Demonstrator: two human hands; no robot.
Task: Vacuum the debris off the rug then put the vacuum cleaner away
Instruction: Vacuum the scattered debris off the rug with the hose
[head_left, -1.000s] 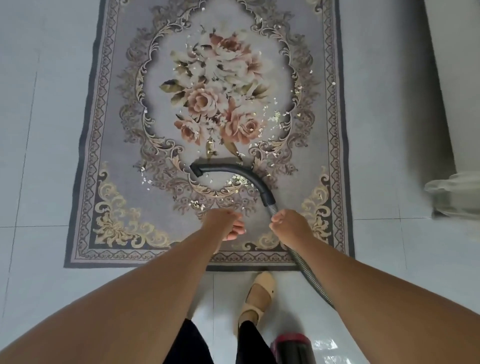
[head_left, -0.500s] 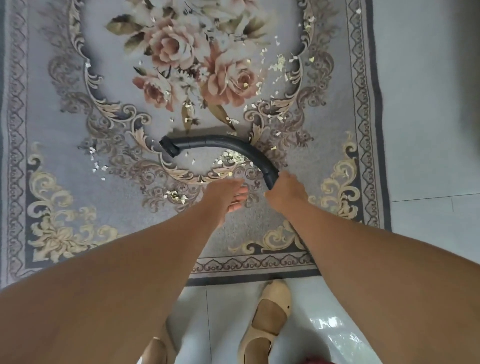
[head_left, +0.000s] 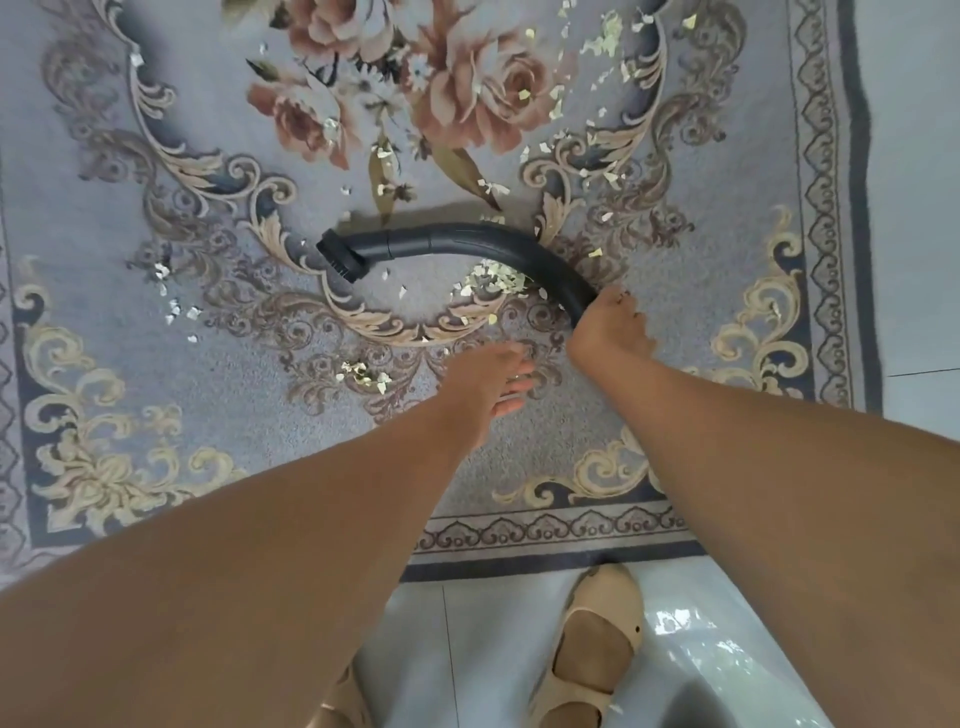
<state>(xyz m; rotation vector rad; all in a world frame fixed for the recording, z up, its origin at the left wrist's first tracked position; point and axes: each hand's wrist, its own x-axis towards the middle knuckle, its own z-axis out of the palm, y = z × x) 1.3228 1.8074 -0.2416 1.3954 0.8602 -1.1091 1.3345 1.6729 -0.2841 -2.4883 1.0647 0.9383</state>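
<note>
A grey floral rug covers most of the head view. Pale flecks of debris lie scattered across its middle, thickest under the wand's curve and up at the right. The black curved vacuum wand lies low over the rug, its brush nozzle pointing left. My right hand is closed around the wand's rear end. My left hand hovers just left of it with fingers loosely curled and holds nothing. The hose and the vacuum body are out of view.
White floor tiles border the rug on the right and along the near edge. My two feet in beige shoes stand on the tiles just short of the rug's near border.
The view has come lower and closer to the rug. My right hand slid from the ribbed hose up onto the wand's end. The vacuum body has dropped out of view.
</note>
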